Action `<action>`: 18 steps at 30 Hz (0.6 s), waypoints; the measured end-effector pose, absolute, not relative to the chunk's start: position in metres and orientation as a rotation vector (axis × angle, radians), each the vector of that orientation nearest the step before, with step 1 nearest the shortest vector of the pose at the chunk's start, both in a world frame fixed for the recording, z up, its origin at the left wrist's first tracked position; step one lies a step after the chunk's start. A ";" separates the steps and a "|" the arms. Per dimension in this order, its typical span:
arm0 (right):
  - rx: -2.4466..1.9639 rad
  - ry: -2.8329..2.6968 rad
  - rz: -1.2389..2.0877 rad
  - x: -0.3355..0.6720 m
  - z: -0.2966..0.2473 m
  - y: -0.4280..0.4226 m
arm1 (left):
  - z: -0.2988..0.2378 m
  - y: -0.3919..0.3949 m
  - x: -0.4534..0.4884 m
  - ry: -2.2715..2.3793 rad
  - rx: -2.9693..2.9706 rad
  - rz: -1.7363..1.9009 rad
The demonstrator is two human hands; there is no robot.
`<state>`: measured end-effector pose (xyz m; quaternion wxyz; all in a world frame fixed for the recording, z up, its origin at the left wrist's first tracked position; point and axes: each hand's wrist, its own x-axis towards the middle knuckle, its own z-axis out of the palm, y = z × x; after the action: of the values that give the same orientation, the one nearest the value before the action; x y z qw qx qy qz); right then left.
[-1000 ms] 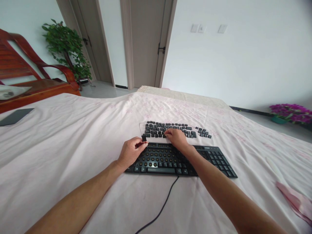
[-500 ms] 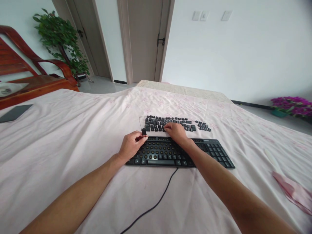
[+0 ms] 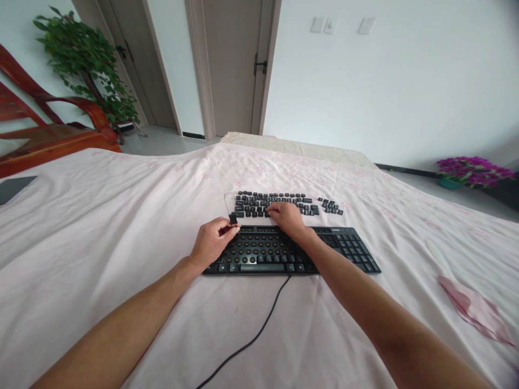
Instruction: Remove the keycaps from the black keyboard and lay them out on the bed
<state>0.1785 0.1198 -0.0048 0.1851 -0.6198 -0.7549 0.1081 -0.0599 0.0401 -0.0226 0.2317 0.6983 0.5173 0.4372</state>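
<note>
A black keyboard (image 3: 275,267) lies on the cloth, many of its left and middle keys off, with round domes showing in the gaps. My left hand (image 3: 213,240), at its upper left corner, is closed on a wire keycap puller (image 3: 233,218) whose thin loop points up and away. Beyond the keyboard, loose black keycaps (image 3: 249,204) sit in rows, with a small cluster (image 3: 331,206) to the right. My right hand (image 3: 287,217) reaches over the keyboard to the near row, fingertips pinched at a keycap; whether it is lifted cannot be made out.
A pale pink cloth (image 3: 121,232) with folds covers the surface. The keyboard's cable (image 3: 253,339) runs toward me. At right lie a pink cloth piece (image 3: 474,308) and a pale strip (image 3: 440,258). A dark flat object (image 3: 16,188) lies at far left, near a wooden chair (image 3: 85,119).
The whole view has shifted slightly, so everything sits a little further left. Both hands keep nearly the same places over the keyboard and keycaps.
</note>
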 end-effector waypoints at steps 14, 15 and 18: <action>-1.763 -2.090 0.292 0.182 -0.008 0.123 | -0.021 0.040 -0.059 1.434 1.931 1.193; -1.764 -2.085 0.290 0.183 -0.007 0.124 | -0.021 0.040 -0.059 1.440 1.933 1.191; -1.762 -2.066 0.293 0.189 -0.005 0.123 | -0.022 0.040 -0.059 1.449 1.941 1.197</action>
<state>0.1890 0.1234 -0.0051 0.2038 -0.6317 -0.7405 0.1052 -0.0592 0.0400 -0.0219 0.2180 0.7012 0.5235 0.4322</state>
